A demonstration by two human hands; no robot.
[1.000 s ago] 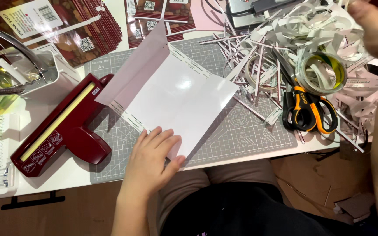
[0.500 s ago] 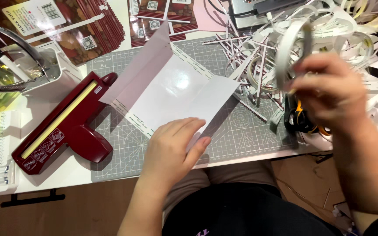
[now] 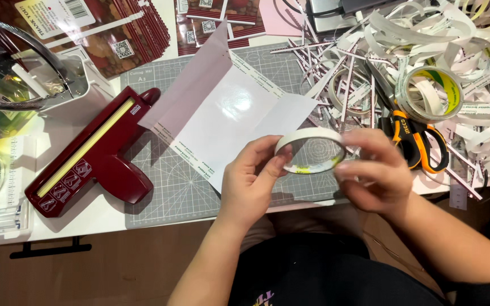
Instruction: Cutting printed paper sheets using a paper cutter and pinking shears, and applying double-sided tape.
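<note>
One head-worn camera looks steeply down, close over the cutting mat and lap.

dark red printed packets top left, white label

A craft or packing desk: cutting mat at centre, red punch left, scissors and paper strips upper right, printed cards upper left.

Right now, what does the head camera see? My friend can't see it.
Both hands, left hand and right hand, hold a white tape roll above a folded white card on a grey cutting mat. Nearby lie a dark red punch and orange scissors.
</note>
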